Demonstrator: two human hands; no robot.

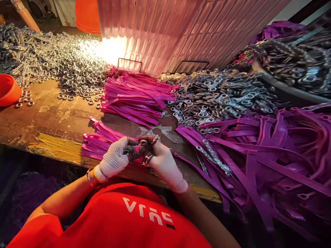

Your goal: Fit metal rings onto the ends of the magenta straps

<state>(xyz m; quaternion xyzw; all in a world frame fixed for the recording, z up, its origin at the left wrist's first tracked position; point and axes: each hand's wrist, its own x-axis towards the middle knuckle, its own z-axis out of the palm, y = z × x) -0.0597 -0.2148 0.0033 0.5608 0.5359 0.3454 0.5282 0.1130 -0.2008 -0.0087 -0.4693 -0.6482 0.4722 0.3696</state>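
My left hand (pixel 115 156), in a white dotted glove with darkened fingertips, is closed at the front of the bench. Facing it, my right hand (pixel 164 160), in a white glove with dark brown coverings on thumb and finger, is closed too. Their fingertips meet around the end of a magenta strap (pixel 137 148), of which only a small piece shows. The fingers hide any fitting on it. Beside and partly behind my left hand lies a small row of magenta straps (pixel 95 143). A larger bundle of straps (pixel 131 96) lies beyond both hands.
Loose metal rings (pixel 80 75) heap up at the back left, near an orange cup (pixel 9 90). Metal links (pixel 219 96) pile up at the back right, below a heaped basin (pixel 287 88). Tangled straps (pixel 258 155) hang over the right edge. A corrugated panel (pixel 165 34) stands behind.
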